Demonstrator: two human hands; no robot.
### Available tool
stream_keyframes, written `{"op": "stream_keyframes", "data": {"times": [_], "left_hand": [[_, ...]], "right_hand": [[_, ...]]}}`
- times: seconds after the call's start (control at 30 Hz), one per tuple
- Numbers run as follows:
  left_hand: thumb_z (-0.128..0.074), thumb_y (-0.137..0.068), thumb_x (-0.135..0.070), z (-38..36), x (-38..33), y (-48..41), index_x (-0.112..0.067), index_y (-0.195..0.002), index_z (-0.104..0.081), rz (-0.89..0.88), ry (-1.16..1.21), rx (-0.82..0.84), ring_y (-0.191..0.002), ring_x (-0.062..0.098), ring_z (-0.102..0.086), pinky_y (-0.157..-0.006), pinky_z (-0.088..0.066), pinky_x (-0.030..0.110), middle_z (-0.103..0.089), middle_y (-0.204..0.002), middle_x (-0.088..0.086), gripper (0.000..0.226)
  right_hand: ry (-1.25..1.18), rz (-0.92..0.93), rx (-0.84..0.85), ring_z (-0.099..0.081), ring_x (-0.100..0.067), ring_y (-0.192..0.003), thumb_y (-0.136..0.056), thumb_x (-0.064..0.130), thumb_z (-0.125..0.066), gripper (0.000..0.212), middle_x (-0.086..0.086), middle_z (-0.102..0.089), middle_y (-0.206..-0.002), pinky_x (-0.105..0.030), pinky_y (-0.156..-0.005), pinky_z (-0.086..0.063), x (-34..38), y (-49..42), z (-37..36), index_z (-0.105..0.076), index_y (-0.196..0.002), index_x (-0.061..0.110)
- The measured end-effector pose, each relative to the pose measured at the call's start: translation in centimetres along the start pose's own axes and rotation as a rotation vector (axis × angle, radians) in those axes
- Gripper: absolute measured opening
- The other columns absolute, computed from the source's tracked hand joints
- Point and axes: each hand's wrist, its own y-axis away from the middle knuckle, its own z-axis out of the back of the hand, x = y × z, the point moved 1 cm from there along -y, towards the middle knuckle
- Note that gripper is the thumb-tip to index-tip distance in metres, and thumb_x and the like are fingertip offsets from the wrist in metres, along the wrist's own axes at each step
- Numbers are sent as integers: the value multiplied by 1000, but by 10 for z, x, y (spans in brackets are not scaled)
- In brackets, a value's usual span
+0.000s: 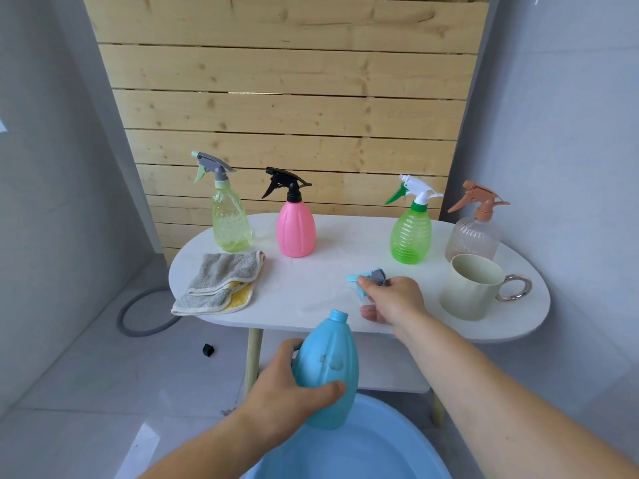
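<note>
Head view shows the left hand (294, 385) with fingers and thumb curled round the blue bottle (328, 368), which is held tilted over the blue basin (380, 444), just below the left thumb. The neck of the bottle is open, so the unscrewing is already done. The spray head (371, 276) lies on the white table (311, 288) under the curled fingers of the right hand (394, 299), which pinch it. I judge that filling or emptying, and screwing it back, are left
</note>
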Motion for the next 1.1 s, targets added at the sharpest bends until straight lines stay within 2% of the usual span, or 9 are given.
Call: {"op": "stream_keyframes", "data": {"times": [0.13, 0.27, 0.37, 0.43, 0.57, 0.67, 0.83, 0.93, 1.1], "left_hand": [[-87, -46, -50, -2, 1, -3, -38, -120, -52, -4, -16, 18, -90, 10, -75, -83, -63, 34, -71, -109, -4, 82], [-87, -54, -41, -6, -3, -3, -37, -119, -53, -9, -9, 24, -88, 9, -74, -78, -62, 29, -70, -109, -4, 73], [-88, -51, -42, -10, -7, -3, -37, -120, -54, -22, 11, 40, -87, 8, -75, -79, -63, 30, -71, -109, -4, 77], [-89, -51, -43, -16, -10, -4, -36, -121, -55, -33, 18, 59, -87, 9, -76, -78, -63, 30, -71, -109, -3, 78], [-89, -52, -44, -32, -17, -6, -33, -123, -56, -53, 32, 122, -90, 12, -76, -78, -63, 31, -73, -108, -2, 79], [-88, -52, -45, -44, -19, -8, -33, -124, -56, -65, 35, 172, -92, 12, -76, -79, -62, 31, -73, -110, -2, 80], [-90, -54, -44, -68, -20, -8, -36, -126, -57, -75, 33, 225, -96, 11, -75, -80, -61, 29, -74, -112, -4, 80], [-90, -59, -37, -77, -19, -7, -36, -126, -57, -80, 28, 240, -96, 11, -75, -76, -60, 24, -75, -110, -5, 75], [-91, -58, -40, -79, -17, -5, -38, -128, -55, -83, -5, 252, -99, 10, -74, -80, -60, 25, -73, -114, -3, 79]], "right_hand": [[126, 46, -25, -67, -29, -63, -87, 32, -71, 35, 1, -55, -76, -47, -77, -61, 3, 0, 5, -42, -74, 17], [416, 187, -6, -72, -32, -77, -88, 42, -60, 26, -7, -68, -80, -46, -77, -60, 5, 5, 14, -50, -75, 22], [356, 186, -21, -73, -29, -72, -92, 41, -58, 25, -10, -70, -99, -42, -69, -62, 9, 9, 28, -55, -89, 17], [306, 218, -72, -73, -24, -71, -90, 43, -58, 34, 0, -66, -109, -41, -63, -63, 14, 10, 45, -61, -109, 15], [329, 438, -293, -68, -22, -77, -91, 35, -55, 16, 8, -68, -84, -37, -69, -55, 34, 18, 98, -65, -90, 22], [428, 495, -439, -60, -22, -86, -93, 23, -53, 15, 3, -67, -91, -30, -72, -42, 35, 18, 142, -67, -89, 19], [572, 358, -345, -49, -29, -126, -95, 10, -45, 36, -11, -56, -134, -37, -107, -36, 5, -7, 188, -63, -126, 11], [555, 246, -231, -46, -28, -130, -96, 17, -44, 45, -11, -45, -148, -31, -97, -38, -10, -22, 196, -50, -140, 13], [454, 164, -242, -54, -28, -119, -95, 30, -55, 47, -13, -43, -143, -27, -83, -39, -18, -27, 199, -50, -140, 16]]}}
